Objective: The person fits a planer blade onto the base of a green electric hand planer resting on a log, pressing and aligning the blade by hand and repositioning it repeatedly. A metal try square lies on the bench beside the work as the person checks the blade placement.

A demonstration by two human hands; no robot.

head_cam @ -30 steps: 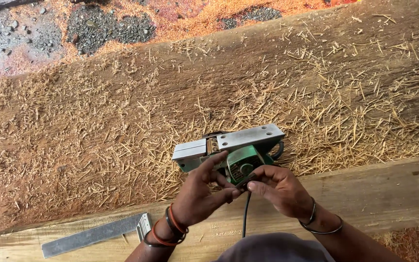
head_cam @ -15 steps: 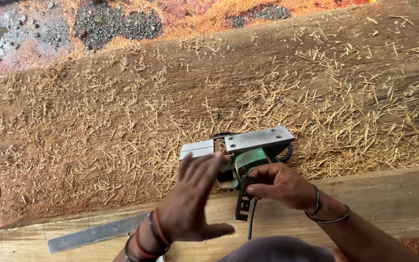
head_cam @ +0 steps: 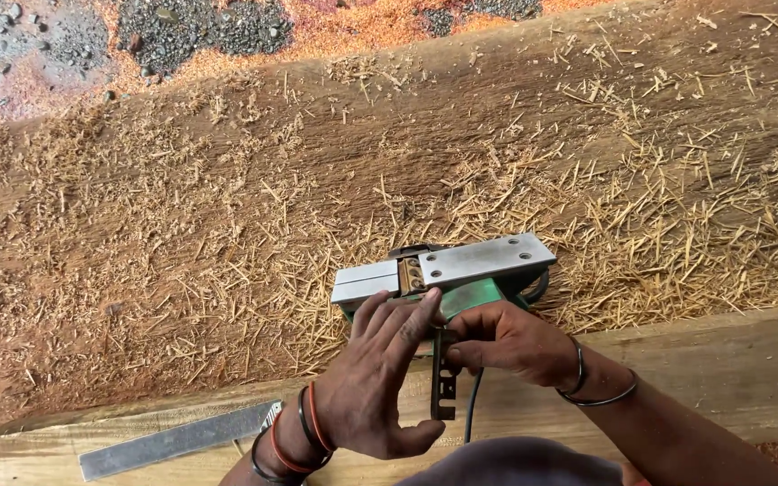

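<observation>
Planer: where it lies upturned on the wide plank, the green electric planer (head_cam: 461, 292) shows its flat metal sole (head_cam: 447, 265) to the camera, the cutter slot visible near the sole's left third.
Surface: a broad, rough wooden plank (head_cam: 227, 225) strewn with pale shavings (head_cam: 677, 243); a lighter beam (head_cam: 722, 360) runs along its near edge.
Ground: beyond the plank, orange sawdust and grey gravel (head_cam: 182, 27).
Left hand: the left hand (head_cam: 375, 378) is spread, fingers extended and resting against the planer's near side, closed around nothing.
Right hand: the right hand (head_cam: 511, 346) is curled against the planer's green body; what its fingers pinch cannot be told.
Cord: a dark cable (head_cam: 472, 409) drops from the planer between the wrists.
Nearby: a flat metal ruler (head_cam: 177, 441) lies on the beam, left of the left wrist, well apart from the planer.
</observation>
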